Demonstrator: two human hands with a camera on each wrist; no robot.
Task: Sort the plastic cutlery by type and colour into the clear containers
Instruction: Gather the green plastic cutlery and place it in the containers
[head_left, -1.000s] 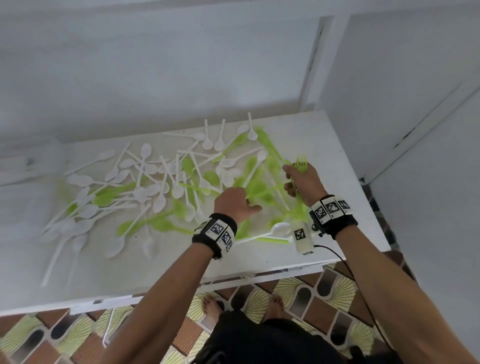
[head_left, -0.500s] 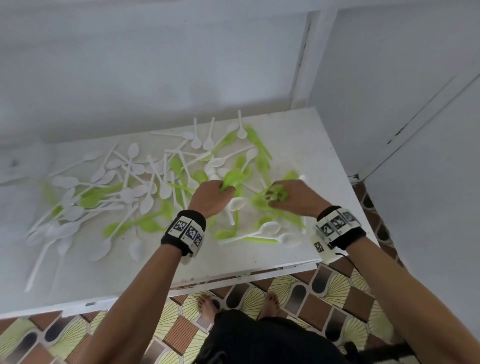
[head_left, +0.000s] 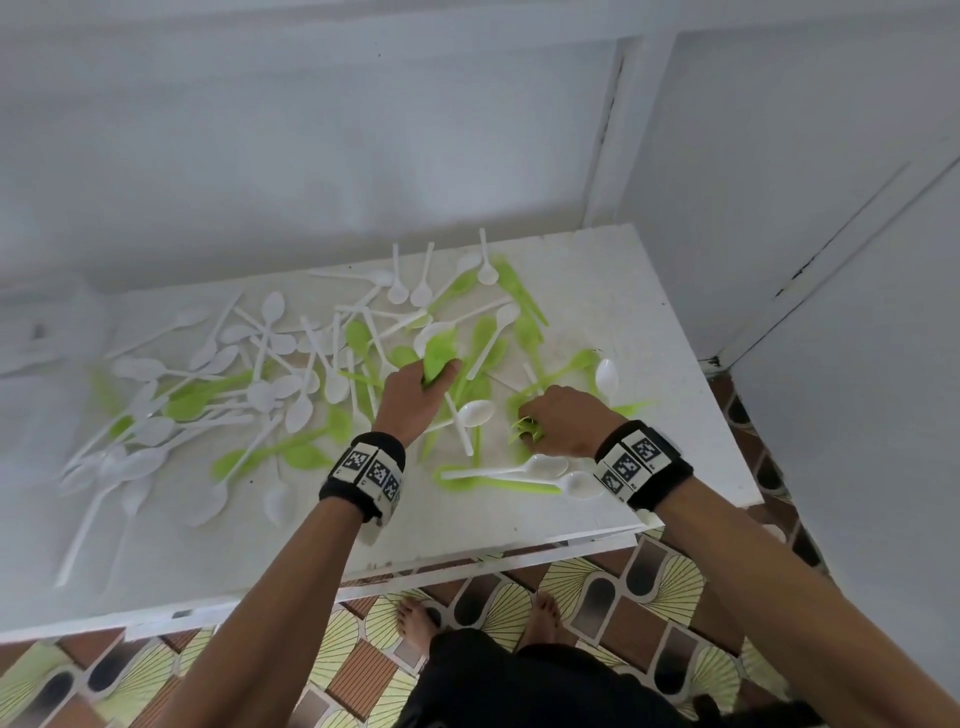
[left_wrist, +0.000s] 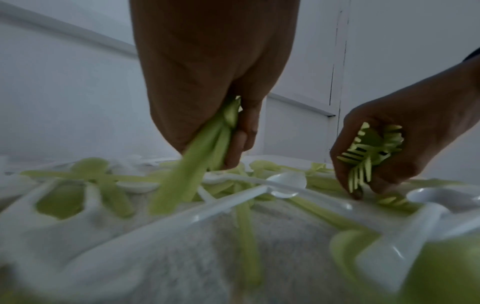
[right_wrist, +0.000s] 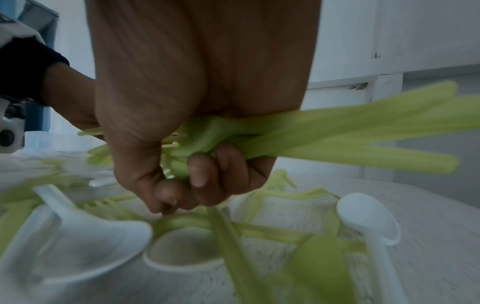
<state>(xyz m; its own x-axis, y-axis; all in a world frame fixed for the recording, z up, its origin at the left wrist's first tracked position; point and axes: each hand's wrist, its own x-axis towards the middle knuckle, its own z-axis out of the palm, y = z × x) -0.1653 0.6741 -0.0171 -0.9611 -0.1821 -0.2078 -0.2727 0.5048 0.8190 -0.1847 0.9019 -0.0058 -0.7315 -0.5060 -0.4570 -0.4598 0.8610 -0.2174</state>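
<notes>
White table (head_left: 597, 291) (unlabelled cutlery): hands grip green pieces

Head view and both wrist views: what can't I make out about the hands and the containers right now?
- Clear containers: at most a blurred pale shape at the head view's left edge.
- Count of green plastic forks in the right hand: fingers hide them.
- Type of green plastic cutlery in the left hand's grip: palm covers the ends, motion blur.
</notes>
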